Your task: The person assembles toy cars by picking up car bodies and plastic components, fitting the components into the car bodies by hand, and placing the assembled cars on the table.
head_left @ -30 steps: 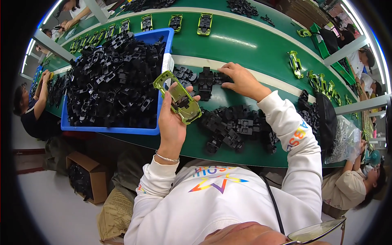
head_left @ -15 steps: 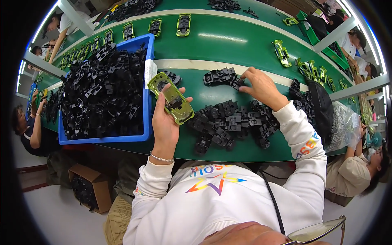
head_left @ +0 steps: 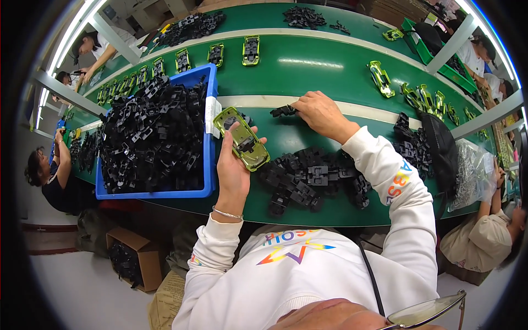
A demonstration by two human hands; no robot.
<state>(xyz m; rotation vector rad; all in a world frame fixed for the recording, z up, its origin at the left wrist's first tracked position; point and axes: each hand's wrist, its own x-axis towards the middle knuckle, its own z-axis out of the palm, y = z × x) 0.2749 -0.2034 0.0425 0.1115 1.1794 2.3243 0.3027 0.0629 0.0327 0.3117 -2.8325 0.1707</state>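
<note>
My left hand (head_left: 234, 179) holds a translucent green toy car body shell (head_left: 254, 158), tilted with its hollow inside up; a dark piece shows inside it. To the right, my right hand (head_left: 323, 116) is closed with its fingers bent down at a black plastic part (head_left: 283, 111) on the bench. The fingertips are partly hidden, and the hand covers whatever lies beneath it. Nearer to me, between my arms, lies a heap of black plastic car parts (head_left: 316, 176). Another dark part shows just behind the green shell.
At my left stands a blue bin (head_left: 159, 194) piled with black parts. Beyond a pale strip, green car shells (head_left: 251, 50) stand in a row on the green surface (head_left: 319, 82). On the right are a black bag (head_left: 437, 148), a clear plastic bag (head_left: 470, 173) and more black parts.
My right hand has moved left over the black parts, and its fingers have closed there. The left hand still holds the green shell. The whole view has shifted slightly.
</note>
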